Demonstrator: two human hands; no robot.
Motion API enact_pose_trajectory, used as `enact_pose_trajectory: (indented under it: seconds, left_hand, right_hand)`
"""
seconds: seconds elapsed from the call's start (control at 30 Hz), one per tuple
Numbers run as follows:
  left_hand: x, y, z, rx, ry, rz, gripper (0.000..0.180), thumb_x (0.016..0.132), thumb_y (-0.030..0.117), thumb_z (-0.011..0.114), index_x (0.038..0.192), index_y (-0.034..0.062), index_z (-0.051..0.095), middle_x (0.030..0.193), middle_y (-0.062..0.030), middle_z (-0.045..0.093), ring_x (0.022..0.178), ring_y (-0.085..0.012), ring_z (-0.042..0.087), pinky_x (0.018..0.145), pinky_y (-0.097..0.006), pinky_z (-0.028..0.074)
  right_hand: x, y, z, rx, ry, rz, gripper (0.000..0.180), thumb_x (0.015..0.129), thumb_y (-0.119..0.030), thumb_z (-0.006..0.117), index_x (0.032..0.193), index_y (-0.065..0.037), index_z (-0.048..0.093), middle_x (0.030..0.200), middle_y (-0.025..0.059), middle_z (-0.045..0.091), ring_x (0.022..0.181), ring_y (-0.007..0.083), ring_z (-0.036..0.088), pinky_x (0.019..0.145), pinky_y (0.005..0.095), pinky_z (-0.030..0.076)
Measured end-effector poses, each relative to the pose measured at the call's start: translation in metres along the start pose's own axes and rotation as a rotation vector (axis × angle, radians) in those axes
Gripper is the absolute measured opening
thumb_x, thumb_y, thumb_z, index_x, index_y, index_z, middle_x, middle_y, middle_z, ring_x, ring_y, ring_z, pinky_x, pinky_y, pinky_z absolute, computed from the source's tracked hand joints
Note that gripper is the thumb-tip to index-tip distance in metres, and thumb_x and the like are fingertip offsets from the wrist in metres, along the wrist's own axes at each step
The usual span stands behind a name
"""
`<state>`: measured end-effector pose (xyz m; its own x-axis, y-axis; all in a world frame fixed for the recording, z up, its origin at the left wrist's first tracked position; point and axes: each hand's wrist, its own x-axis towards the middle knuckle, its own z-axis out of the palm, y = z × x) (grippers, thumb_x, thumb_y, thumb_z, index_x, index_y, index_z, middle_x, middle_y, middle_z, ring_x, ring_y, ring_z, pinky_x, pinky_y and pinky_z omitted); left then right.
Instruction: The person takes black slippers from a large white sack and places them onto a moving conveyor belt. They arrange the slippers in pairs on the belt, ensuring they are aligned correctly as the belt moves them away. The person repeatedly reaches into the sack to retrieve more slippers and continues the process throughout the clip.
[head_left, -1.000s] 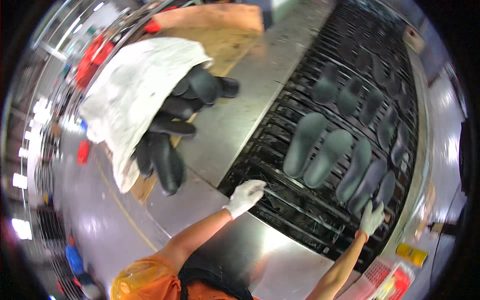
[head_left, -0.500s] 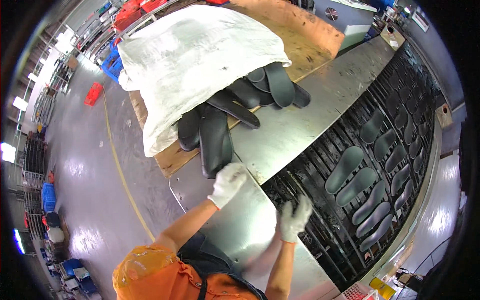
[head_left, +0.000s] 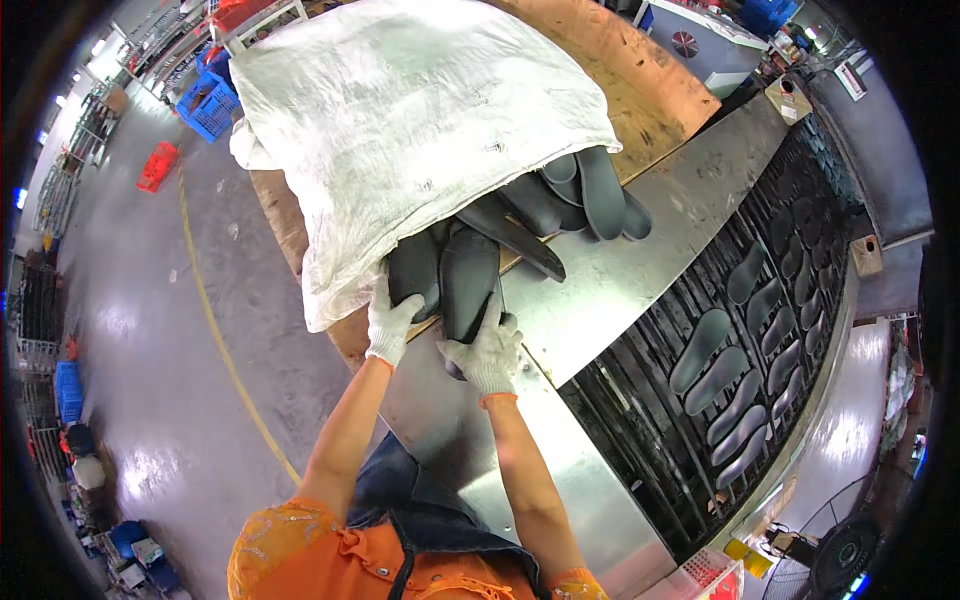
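- Now both hands, in white knit gloves with orange cuffs, are at the mouth of a big white woven sack (head_left: 420,110) that lies on its side on a worn wooden platform (head_left: 640,90).
- Dark grey shoe insoles spill from the sack's opening; they are smooth, matte, flat and elongated, with rounded ends (rubbery or foam-like by their look).
- The left hand (head_left: 392,322) is closed on the near end of one insole (head_left: 413,268), fingers curled over its edge, right beside the sack's torn hem.
- The right hand (head_left: 487,352) grips the near end of the neighbouring insole (head_left: 470,275), fingers wrapped round its right edge and thumb at its left.
- Both held insoles lie side by side, touching, with their long axes running from the hands up into the sack; the near ends overhang the platform's edge above a brushed steel table (head_left: 640,260).
- More insoles (head_left: 590,190) fan out to the right of the sack's mouth, pointing up and to the right.
- Further right, a black slatted conveyor (head_left: 640,420) carries a row of grey insoles (head_left: 730,370), each lying across the slats with its long axis tilted up to the right.
- Grey, glossy concrete floor (head_left: 130,330) with a yellow line lies to the left.
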<state>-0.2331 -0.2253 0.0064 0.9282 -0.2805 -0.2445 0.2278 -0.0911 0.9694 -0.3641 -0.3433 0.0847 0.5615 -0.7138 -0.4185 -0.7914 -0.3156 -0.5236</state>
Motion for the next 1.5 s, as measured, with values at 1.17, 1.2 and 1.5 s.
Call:
enact_pose_trajectory:
  seconds: [1.17,1.2,1.5]
  left_hand:
    - [-0.130,0.037,-0.027,0.558,-0.837,-0.124,0.064,0.081,0.034,0.075,0.132,-0.0004,0.054,0.118,-0.0231,0.066,0.117,-0.0362,0.062,0.098,-0.041,0.048]
    - [-0.132,0.047,-0.027,0.575,-0.860,-0.119,0.065,0.081,0.034,0.075,0.132,-0.0002,0.054,0.119,-0.0240,0.065,0.117,-0.0368,0.062,0.098,-0.042,0.048]
    - [-0.122,0.036,-0.010,0.837,-1.301,0.148,0.067,0.078,0.043,0.076,0.129,0.0026,0.061,0.125,-0.0204,0.059,0.116,-0.0399,0.058,0.098,-0.045,0.049]
  right_hand:
    - [-0.100,0.117,0.024,0.663,-0.007,0.046,0.086,0.092,-0.035,0.066,0.151,0.013,0.026,0.136,0.0315,0.054,0.125,0.0333,0.058,0.103,0.0353,0.047]
    - [-0.104,0.096,0.013,0.549,-0.049,0.107,0.092,0.089,-0.041,0.069,0.151,0.013,0.027,0.135,0.0332,0.052,0.125,0.0361,0.058,0.104,0.0381,0.046]
    - [-0.095,0.044,-0.009,0.346,0.090,0.386,0.092,0.073,-0.030,0.073,0.148,0.003,0.032,0.125,0.0309,0.058,0.118,0.0440,0.060,0.101,0.0464,0.048]
